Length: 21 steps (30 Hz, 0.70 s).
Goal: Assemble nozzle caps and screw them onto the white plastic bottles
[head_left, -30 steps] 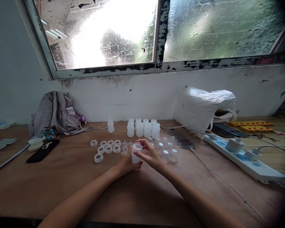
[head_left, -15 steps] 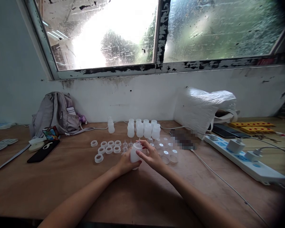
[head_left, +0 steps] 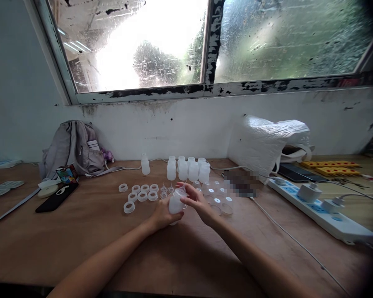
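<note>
A frosted white baby bottle (head_left: 175, 203) is tilted to the right in my left hand (head_left: 160, 214), whose fingers wrap round its body. My right hand (head_left: 198, 201) has its thumb and fingers closed round the collar ring (head_left: 181, 191) at the bottle's top, where a clear teat pokes up. Just behind my hands lie several clear teats (head_left: 163, 191). Loose white collar rings (head_left: 142, 196) lie to the left, and clear domed caps (head_left: 217, 201) stand to the right, partly hidden by my right hand.
Several open bottles (head_left: 182, 170) stand in rows near the wall, with one capped bottle (head_left: 145, 164) left of them. A backpack (head_left: 71, 147) and black phone (head_left: 57, 198) lie left. A blurred dark object (head_left: 240, 183), a white bag (head_left: 261, 140) and a power strip (head_left: 323, 209) are right.
The bottle has tipped further, its top leaning right and its body shifting slightly left and down. My right fingers have moved a little round the collar ring.
</note>
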Available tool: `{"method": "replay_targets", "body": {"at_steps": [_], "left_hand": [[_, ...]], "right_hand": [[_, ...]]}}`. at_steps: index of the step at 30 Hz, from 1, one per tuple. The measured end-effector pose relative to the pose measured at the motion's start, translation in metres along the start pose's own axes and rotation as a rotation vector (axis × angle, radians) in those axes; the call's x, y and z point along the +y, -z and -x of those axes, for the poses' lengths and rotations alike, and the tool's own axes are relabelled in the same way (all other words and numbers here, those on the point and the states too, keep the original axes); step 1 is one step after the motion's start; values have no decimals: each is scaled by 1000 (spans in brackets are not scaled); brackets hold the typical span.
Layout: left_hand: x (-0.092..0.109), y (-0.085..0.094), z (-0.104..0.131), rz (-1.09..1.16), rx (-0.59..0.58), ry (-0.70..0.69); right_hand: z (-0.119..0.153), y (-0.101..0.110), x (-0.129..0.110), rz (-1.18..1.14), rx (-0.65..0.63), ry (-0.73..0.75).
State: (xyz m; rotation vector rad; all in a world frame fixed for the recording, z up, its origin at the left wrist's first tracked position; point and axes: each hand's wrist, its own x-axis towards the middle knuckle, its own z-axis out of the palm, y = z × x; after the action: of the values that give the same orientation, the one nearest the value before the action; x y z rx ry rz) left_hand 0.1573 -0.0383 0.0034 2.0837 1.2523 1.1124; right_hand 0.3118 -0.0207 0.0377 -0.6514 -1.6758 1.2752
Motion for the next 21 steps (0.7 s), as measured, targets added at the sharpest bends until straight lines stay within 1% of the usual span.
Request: {"method": "replay_targets", "body": {"at_steps": [2,6,10,12,14,18,21], "left_hand": [[1,0,1,-12,2,-4],[1,0,1,-31,-18,-16],[3,1,1,-14,-25,-4],[2,0,0,22,-24,8],[0,0,-1,85,-3,42],[-9,2,-6,251,84,137],[-12,6,-6,270,114,159]], "right_hand": [[1,-1,-3,-17,-12,-19],[1,-1,-6,22,12,-43],[0,1,-6,-69,0,-45],[-1,3,-5,-84,30,-43],[-3,6,-2,-91,79,-35],[-6,13,4,-85,165,-45],[-6,16,5,-90,184,-60]]}}
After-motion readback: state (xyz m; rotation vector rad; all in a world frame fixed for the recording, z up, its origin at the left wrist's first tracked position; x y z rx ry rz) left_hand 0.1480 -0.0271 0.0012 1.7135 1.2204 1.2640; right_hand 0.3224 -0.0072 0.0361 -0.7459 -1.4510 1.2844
